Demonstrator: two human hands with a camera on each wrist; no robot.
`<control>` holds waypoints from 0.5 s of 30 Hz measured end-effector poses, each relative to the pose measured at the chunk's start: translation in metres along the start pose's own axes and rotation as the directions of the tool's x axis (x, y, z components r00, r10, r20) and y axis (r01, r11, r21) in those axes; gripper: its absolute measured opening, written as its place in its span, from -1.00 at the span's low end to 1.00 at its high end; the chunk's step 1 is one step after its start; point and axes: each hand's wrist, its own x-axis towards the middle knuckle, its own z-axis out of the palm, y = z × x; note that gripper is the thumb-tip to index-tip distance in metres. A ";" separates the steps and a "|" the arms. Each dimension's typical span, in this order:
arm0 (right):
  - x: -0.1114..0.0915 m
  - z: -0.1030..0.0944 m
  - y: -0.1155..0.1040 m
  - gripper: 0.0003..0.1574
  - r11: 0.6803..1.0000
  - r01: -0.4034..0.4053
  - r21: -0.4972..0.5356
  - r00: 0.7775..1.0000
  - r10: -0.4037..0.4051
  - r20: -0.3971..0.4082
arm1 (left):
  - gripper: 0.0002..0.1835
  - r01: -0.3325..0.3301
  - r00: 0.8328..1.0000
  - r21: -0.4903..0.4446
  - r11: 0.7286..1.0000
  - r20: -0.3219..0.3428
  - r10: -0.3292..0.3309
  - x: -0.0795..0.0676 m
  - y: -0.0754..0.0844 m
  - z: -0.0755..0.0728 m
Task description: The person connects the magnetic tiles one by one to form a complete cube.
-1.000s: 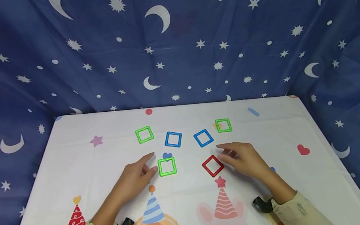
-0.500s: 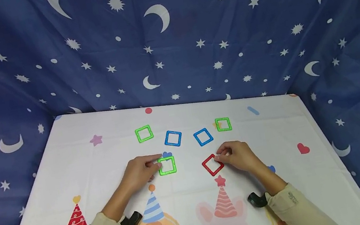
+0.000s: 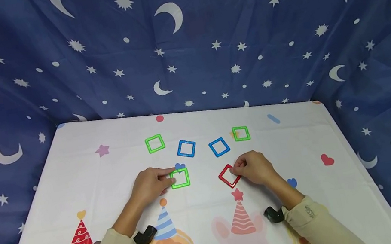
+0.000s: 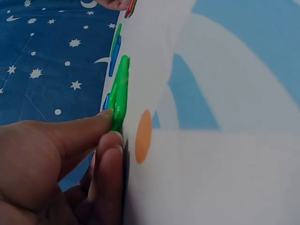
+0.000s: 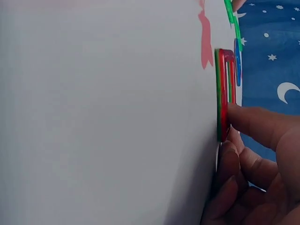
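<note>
My left hand [image 3: 150, 186] pinches the left side of a green square magnetic-tile frame [image 3: 188, 177] between thumb and fingers. In the left wrist view this green frame [image 4: 122, 89] appears nearly edge-on, low over the white tabletop. My right hand [image 3: 255, 168] pinches the right corner of a red square frame [image 3: 225, 182], which is turned like a diamond. A green edge runs along the red frame [image 5: 223, 93] in the right wrist view; whether it is a second piece, I cannot tell. The two held frames are apart.
Beyond my hands lie two blue square frames, a left one [image 3: 185, 156] and a right one [image 3: 213, 150]. Two green frames flank them, one far left [image 3: 157, 150] and one far right [image 3: 242, 140]. The white cartoon-print table cover [image 3: 105, 190] meets a starry blue curtain [image 3: 211, 75].
Both hands have moved inward and changed from relaxed, extended fingers to pinching: the left on the near green frame, the right on the red frame. The frames have hardly moved.
</note>
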 end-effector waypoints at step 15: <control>0.004 -0.006 0.014 -0.63 0.993 0.038 0.111 0.987 -0.054 0.150 | -0.59 -0.017 0.999 0.147 0.989 -0.038 0.023 -0.006 0.011 0.015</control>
